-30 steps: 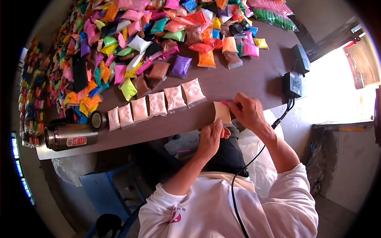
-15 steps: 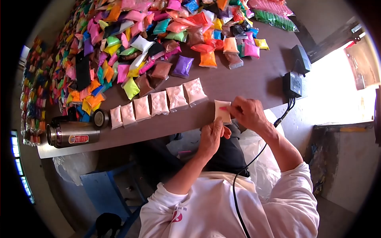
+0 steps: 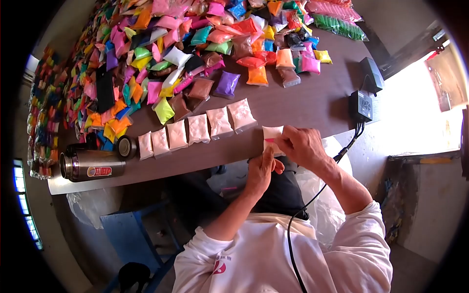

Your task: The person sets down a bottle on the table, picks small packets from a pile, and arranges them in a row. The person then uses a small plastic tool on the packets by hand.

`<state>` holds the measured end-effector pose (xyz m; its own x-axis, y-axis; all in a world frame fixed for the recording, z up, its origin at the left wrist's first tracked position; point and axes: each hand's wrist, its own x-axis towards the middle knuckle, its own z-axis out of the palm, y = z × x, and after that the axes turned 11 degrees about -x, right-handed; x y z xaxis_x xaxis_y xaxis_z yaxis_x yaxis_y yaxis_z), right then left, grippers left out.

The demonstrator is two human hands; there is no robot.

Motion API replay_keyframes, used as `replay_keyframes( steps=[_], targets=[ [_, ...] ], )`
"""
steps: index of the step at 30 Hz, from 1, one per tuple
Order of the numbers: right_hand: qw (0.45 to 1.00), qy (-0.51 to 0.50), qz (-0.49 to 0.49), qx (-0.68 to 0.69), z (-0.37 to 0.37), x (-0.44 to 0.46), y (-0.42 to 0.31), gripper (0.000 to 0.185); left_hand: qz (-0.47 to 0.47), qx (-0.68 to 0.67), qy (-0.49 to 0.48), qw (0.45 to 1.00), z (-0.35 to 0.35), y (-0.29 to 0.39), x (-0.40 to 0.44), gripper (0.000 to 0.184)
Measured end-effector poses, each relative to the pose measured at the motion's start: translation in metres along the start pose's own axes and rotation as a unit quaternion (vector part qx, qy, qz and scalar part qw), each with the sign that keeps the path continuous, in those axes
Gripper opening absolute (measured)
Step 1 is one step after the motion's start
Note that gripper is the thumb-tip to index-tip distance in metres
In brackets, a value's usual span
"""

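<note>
A small clear packet of pale pink material [image 3: 272,132] lies near the front edge of the table. My left hand [image 3: 260,172] is closed at its lower edge, thumb on top and fingers curled below. Above the packet, my right hand [image 3: 304,146] is closed around a small pink piece [image 3: 269,140], whose tip rests over the packet's face. Its exact kind is too small to tell. To the left stands a row of several similar pale pink packets [image 3: 198,128], laid side by side.
Many colourful packets [image 3: 166,58] are heaped across the back and left. A steel thermos [image 3: 100,165] lies on its side beside its round lid [image 3: 126,146]. A black box with cables [image 3: 361,106] sits at the right edge. A blue chair [image 3: 128,237] stands below left.
My right hand and the pink piece have shifted slightly left and down over the packet. My left hand stays at the packet's lower edge. The view has moved a little.
</note>
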<state>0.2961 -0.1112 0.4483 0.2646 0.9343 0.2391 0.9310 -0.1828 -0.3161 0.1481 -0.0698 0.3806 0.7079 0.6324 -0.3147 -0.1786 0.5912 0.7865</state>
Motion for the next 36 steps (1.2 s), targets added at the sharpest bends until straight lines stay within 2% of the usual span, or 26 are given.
replay_keyframes(
  steps=[3, 5, 8, 11, 13, 15, 16, 17, 19, 22, 24, 27, 29, 30, 32, 33, 35, 36],
  targets=[
    [0.998, -0.031, 0.057, 0.011, -0.005, 0.006, 0.003, 0.023, 0.019, 0.033, -0.007, 0.999, 0.004, 0.006, 0.005, 0.058],
    [0.998, -0.017, 0.062, 0.021, 0.002, 0.005, 0.011, 0.022, 0.036, 0.028, -0.01, 0.999, 0.006, 0.007, 0.004, 0.057],
    [0.994, 0.055, 0.091, 0.0, 0.011, 0.014, 0.031, 0.022, 0.034, 0.046, 0.004, 0.998, 0.007, 0.01, 0.001, 0.057],
    [0.992, 0.027, 0.12, 0.04, -0.002, 0.015, 0.034, 0.022, 0.005, 0.111, 0.013, 0.994, 0.003, 0.011, -0.01, 0.056],
    [0.993, 0.021, 0.102, 0.056, -0.007, 0.005, 0.017, 0.022, 0.0, 0.086, 0.018, 0.996, 0.004, 0.009, -0.011, 0.055],
    [0.994, 0.014, 0.023, 0.105, -0.01, -0.002, 0.0, 0.022, -0.002, 0.048, 0.01, 0.999, 0.006, 0.011, -0.011, 0.055],
    [0.997, 0.009, -0.003, 0.078, -0.013, -0.001, -0.006, 0.024, -0.003, 0.047, 0.012, 0.999, 0.005, 0.01, -0.009, 0.055],
    [0.997, 0.008, -0.002, 0.079, -0.01, 0.001, -0.007, 0.024, -0.003, 0.044, 0.006, 0.999, 0.005, 0.007, -0.008, 0.057],
    [1.0, -0.009, -0.018, -0.007, -0.005, 0.007, -0.004, 0.026, -0.004, 0.043, -0.002, 0.999, 0.005, 0.008, -0.006, 0.058],
    [0.999, -0.017, -0.014, -0.026, -0.005, 0.013, -0.003, 0.028, -0.007, 0.047, 0.001, 0.999, 0.004, 0.01, -0.005, 0.058],
    [0.999, -0.023, -0.008, -0.039, -0.004, 0.016, -0.002, 0.027, 0.024, 0.042, -0.015, 0.999, 0.004, 0.009, -0.004, 0.058],
    [0.999, -0.013, 0.017, -0.036, -0.001, 0.022, 0.003, 0.024, 0.04, 0.093, -0.028, 0.995, 0.004, 0.016, -0.005, 0.058],
    [0.995, -0.069, 0.07, -0.002, -0.005, 0.029, 0.005, 0.021, 0.031, 0.078, -0.023, 0.996, 0.003, 0.014, -0.005, 0.058],
    [0.996, -0.066, 0.067, -0.004, 0.0, 0.031, 0.012, 0.021, 0.023, 0.063, -0.018, 0.998, 0.003, 0.013, -0.004, 0.058],
    [0.994, 0.043, 0.093, -0.037, 0.015, 0.027, 0.032, 0.023, 0.015, 0.076, -0.006, 0.997, 0.004, 0.015, -0.01, 0.058],
    [0.994, 0.045, 0.088, -0.036, 0.009, 0.026, 0.034, 0.023, 0.006, 0.089, 0.005, 0.996, 0.004, 0.015, -0.012, 0.059],
    [0.971, 0.029, 0.216, 0.1, -0.006, 0.019, 0.031, 0.027, 0.007, 0.102, 0.016, 0.995, -0.001, 0.011, -0.013, 0.056],
    [0.964, 0.02, 0.24, 0.112, -0.007, 0.008, 0.027, 0.029, -0.003, 0.075, 0.013, 0.997, -0.002, 0.008, -0.014, 0.056]
  ],
)
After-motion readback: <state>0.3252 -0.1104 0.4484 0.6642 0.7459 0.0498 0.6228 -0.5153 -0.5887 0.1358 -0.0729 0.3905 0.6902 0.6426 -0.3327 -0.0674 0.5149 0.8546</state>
